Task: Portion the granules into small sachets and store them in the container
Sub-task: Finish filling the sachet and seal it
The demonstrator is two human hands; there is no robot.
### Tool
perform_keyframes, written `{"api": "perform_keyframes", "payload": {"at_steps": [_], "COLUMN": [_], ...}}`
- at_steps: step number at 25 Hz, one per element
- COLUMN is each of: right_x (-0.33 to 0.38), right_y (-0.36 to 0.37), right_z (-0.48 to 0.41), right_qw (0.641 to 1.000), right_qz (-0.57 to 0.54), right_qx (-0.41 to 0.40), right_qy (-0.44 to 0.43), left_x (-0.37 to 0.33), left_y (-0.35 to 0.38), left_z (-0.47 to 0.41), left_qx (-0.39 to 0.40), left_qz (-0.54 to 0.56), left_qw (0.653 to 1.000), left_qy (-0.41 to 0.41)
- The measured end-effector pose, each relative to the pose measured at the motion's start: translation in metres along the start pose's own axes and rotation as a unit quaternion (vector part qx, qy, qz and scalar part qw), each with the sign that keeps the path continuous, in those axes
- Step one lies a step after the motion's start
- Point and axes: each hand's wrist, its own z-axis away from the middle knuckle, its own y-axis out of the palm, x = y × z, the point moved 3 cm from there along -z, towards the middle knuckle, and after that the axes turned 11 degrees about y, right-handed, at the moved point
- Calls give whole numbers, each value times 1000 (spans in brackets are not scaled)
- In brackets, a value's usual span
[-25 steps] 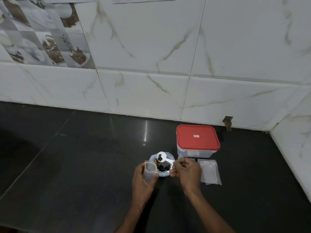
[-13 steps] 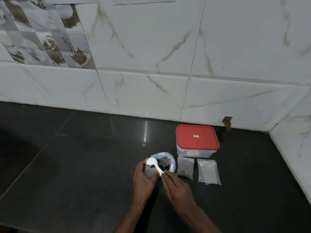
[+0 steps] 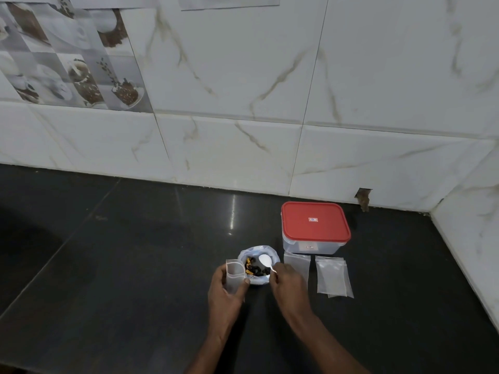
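My left hand holds a small clear sachet upright with its mouth open, just left of a white plastic bag of dark and orange granules. My right hand pinches the handle of a white spoon, whose bowl sits over the granules. A clear container with a shut red lid stands behind and to the right. One sachet lies in front of the container, partly hidden by my right hand. Empty sachets are stacked to its right.
Everything sits on a dark glossy counter. Marble-look wall tiles close the back, and a side wall closes the right. A small hole shows in the back tile near the corner.
The spoon has moved from over the sachet's mouth back to the right, over the granule bag. My left hand still holds the sachet in about the same place.
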Motion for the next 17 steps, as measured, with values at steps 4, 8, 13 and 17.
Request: {"api": "perform_keyframes", "payload": {"at_steps": [4,8,13,17], "right_x": [14,25,0,9], "right_y": [11,16,10,7], "right_z": [-4,-3,-19,-13], "right_qw": [996,985,853,956], "right_qz": [67,-119,-390,-181], "right_qx": [49,75,87,99], "right_qy": [-31,97,337,207], "left_x": [1,1,1,3], "left_y": [0,-1,-3,-1], "left_z": [0,0,-2,-2], "left_qx": [16,33,31,42], "left_qz": [14,23,18,16], "left_qw": [1000,999,999,999], "left_qy": [-10,-8,0,-4]}}
